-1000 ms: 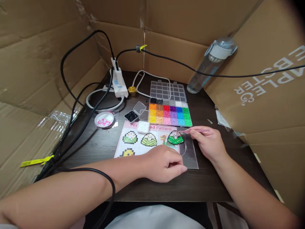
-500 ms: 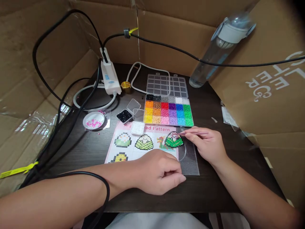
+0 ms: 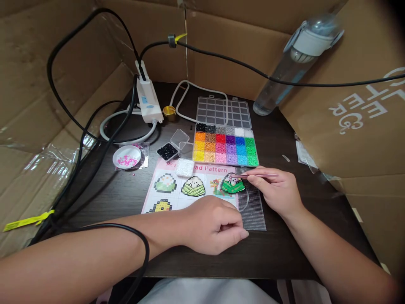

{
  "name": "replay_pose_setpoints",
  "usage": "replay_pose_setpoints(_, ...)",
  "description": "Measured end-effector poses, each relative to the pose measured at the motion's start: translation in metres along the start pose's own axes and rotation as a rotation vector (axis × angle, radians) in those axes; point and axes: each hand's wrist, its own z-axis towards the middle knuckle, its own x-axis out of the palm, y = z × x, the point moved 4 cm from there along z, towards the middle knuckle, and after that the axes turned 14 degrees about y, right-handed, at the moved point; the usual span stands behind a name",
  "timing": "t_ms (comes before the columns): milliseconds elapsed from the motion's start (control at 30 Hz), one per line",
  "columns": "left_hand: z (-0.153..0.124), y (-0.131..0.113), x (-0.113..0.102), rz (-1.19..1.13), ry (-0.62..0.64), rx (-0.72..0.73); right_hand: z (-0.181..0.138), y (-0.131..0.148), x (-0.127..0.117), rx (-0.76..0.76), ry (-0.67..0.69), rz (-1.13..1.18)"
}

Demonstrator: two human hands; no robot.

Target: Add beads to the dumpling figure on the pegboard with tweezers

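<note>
My right hand (image 3: 278, 192) pinches thin pink tweezers (image 3: 257, 175), their tip over a green and white bead figure (image 3: 232, 184) on a clear pegboard (image 3: 253, 207). My left hand (image 3: 213, 226) rests curled on the near edge of the pattern sheet (image 3: 177, 188), thumb touching the pegboard's near corner; nothing shows inside its fingers. Just beyond the figure lies the open box of sorted coloured beads (image 3: 226, 147).
Small tubs of black beads (image 3: 167, 151) and white beads (image 3: 184, 167) and a dish of pink beads (image 3: 127, 157) stand left of the bead box. A white power strip (image 3: 148, 101), black cables (image 3: 95, 160), a water bottle (image 3: 294, 59) and cardboard walls ring the dark table (image 3: 278, 253).
The view shifted slightly; both hands hold nearly the same pose, with the tweezers still over the bead figure.
</note>
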Motion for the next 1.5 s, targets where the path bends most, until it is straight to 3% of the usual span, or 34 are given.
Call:
replay_pose_setpoints(200, 0.000, 0.001, 0.001, -0.004, 0.005, -0.009, -0.001, -0.002, -0.005, 0.026, -0.062, 0.019)
replay_pose_setpoints(367, 0.000, 0.004, 0.005, 0.003, 0.005, -0.015, -0.002, -0.011, -0.015, 0.026, -0.234, 0.093)
replay_pose_setpoints(533, -0.001, 0.005, 0.006, -0.005, 0.008, -0.032, 0.002, 0.009, -0.008, -0.026, -0.281, 0.160)
replay_pose_setpoints(767, -0.004, 0.009, 0.008, -0.071, 0.038, -0.044, 0.019, 0.069, 0.051, -0.013, -0.135, 0.031)
replay_pose_setpoints(933, -0.006, 0.012, 0.010, -0.148, 0.056, -0.028, 0.029, 0.073, 0.084, -0.073, -0.086, -0.034)
replay_pose_setpoints(1133, -0.002, 0.014, 0.011, -0.135, 0.050, -0.057, 0.036, 0.059, 0.089, 0.012, -0.060, -0.013)
replay_pose_setpoints(1500, -0.002, 0.012, 0.011, -0.116, 0.071, -0.084, 0.038, 0.055, 0.092, 0.016, -0.031, 0.035)
